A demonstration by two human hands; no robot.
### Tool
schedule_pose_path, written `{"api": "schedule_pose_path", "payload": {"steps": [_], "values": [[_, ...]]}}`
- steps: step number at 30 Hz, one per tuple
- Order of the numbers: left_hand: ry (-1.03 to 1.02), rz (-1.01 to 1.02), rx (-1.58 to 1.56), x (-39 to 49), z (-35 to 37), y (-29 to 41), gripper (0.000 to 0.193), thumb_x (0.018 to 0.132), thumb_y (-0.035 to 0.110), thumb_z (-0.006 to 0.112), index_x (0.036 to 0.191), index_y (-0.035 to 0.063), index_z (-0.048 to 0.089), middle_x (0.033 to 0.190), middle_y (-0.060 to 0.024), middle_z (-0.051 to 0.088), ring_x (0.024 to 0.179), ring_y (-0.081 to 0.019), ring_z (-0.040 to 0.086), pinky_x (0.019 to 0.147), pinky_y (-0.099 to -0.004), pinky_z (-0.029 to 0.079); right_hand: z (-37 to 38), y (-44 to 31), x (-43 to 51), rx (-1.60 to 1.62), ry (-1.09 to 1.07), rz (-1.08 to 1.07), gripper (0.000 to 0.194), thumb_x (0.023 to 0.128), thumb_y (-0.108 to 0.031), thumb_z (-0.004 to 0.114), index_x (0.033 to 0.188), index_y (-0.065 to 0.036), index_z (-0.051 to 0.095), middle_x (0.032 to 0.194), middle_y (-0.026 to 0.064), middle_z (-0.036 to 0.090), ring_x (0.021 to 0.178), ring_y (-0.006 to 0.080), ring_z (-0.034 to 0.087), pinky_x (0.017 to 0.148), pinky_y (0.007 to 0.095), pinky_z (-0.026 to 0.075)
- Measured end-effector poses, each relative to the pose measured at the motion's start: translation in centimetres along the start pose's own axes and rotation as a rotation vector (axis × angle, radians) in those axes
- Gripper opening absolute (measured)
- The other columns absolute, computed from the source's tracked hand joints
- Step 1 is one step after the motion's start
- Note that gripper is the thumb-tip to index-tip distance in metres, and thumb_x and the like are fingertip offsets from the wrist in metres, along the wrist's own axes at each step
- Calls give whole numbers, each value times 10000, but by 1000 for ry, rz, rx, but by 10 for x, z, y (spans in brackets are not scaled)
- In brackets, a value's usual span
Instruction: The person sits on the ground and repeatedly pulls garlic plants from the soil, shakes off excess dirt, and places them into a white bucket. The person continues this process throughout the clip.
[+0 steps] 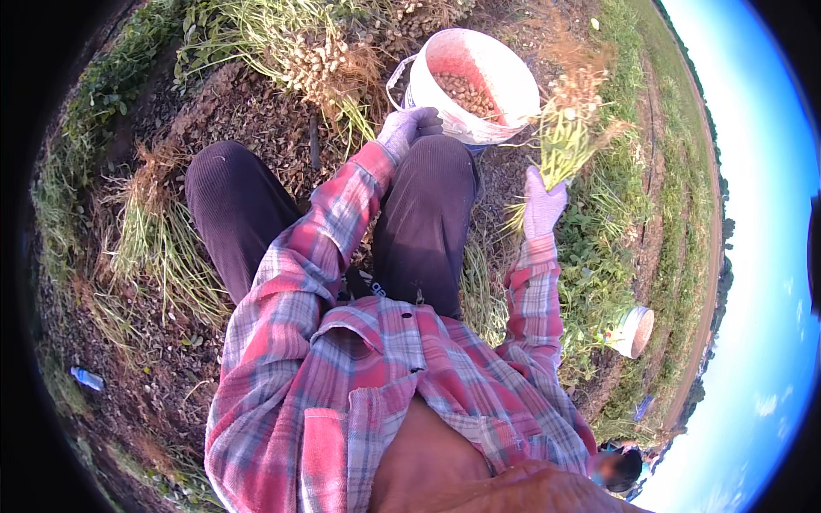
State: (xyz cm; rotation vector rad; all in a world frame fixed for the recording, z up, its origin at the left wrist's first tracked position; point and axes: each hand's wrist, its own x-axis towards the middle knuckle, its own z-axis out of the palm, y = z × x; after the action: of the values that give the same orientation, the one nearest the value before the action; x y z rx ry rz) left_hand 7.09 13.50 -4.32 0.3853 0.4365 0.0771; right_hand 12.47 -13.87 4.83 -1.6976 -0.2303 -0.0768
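My right hand (pixel 544 204), in a pale glove, grips the green stems of a bunch of peanut plants (pixel 567 131). Its roots and pods point away from me, beside the right rim of a white bucket (pixel 436 118). Loose peanuts (pixel 465 93) lie in the bottom of the bucket, where the inner wall looks reddish. My left hand (pixel 409 131), also gloved, is curled at my right knee, just before the bucket's near side. Nothing shows in its fingers; their tips are partly hidden.
Pulled peanut plants with pods (pixel 317 67) lie beyond my knees, and another bunch (pixel 157 237) lies to the left. A second bucket (pixel 632 332) stands at right among green plants. A plastic bottle (pixel 86 378) is at far left. Another person (pixel 619 471) appears at lower right.
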Motion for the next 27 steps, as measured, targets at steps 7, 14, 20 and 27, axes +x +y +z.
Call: {"api": "schedule_pose_path", "payload": {"steps": [7,14,20,27], "values": [[56,-3,-30,-4,-8,9,163,908,124,647,1012,-2,637,861,-87,671,727,-203,657,685,-341,591,-4,-152,39,256,605,-747,277,877,-167,651,1056,-26,492,730,106,593,651,140,558,611,281,539],[-1,123,48,-44,31,24,123,927,93,585,817,81,531,672,19,442,552,-108,418,519,-277,366,-70,187,-104,-1295,-347,24,449,893,-356,629,1192,-24,583,921,172,698,824,345,669,741,437,526],[-104,182,259,-61,46,18,363,888,286,699,1110,5,640,955,-96,682,816,-188,667,767,-319,544,-36,26,-66,-690,-82,-37,352,860,-273,727,1075,-11,632,934,170,717,864,326,694,757,420,523],[-477,389,358,-132,98,38,624,848,220,722,1381,29,460,1158,-88,658,1002,-198,667,857,-338,551,50,-121,-62,-1199,-348,-468,383,879,-314,685,1084,-9,576,798,149,694,715,317,687,614,431,533]]}}
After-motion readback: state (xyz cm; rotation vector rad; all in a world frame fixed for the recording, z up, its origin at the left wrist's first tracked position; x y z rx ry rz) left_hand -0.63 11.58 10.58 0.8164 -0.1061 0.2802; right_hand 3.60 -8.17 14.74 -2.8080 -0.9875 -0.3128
